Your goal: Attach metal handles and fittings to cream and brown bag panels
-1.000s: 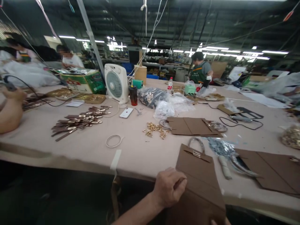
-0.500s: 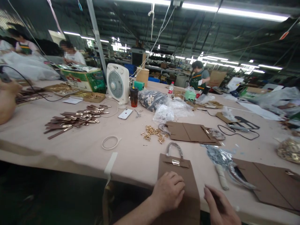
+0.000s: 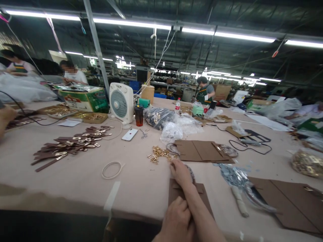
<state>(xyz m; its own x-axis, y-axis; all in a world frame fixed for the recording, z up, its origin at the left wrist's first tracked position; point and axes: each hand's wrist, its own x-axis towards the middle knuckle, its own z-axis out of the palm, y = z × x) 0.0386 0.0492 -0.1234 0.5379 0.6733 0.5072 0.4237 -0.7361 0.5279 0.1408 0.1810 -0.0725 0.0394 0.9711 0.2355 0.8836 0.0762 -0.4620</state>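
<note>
A brown handbag (image 3: pixel 205 198) lies at the table's front edge, partly covered by my hands and right forearm. Its wrapped handle (image 3: pixel 191 173) shows just beyond my right wrist. My left hand (image 3: pixel 176 215) is closed, knuckles up, over the bag's front; its fingertips are hidden. Crossing above it, my right hand (image 3: pixel 180 172) reaches past the bag's top to the near edge of a pile of small gold fittings (image 3: pixel 161 153). The right fingers are bent together, and what they hold, if anything, is hidden.
More brown bags lie behind (image 3: pixel 193 150) and at right (image 3: pixel 290 201). A wrapped tool handle (image 3: pixel 239 201) is beside grey scraps (image 3: pixel 230 174). At left are brown straps with buckles (image 3: pixel 73 143), a tape ring (image 3: pixel 111 170), a phone (image 3: pixel 129 134) and a fan (image 3: pixel 121 103). Another person's hand (image 3: pixel 6 117) is far left.
My right hand has moved from the bag's right side forward and left, across the left hand, to the gold pile. My left hand stays over the bag. The camera view has shifted.
</note>
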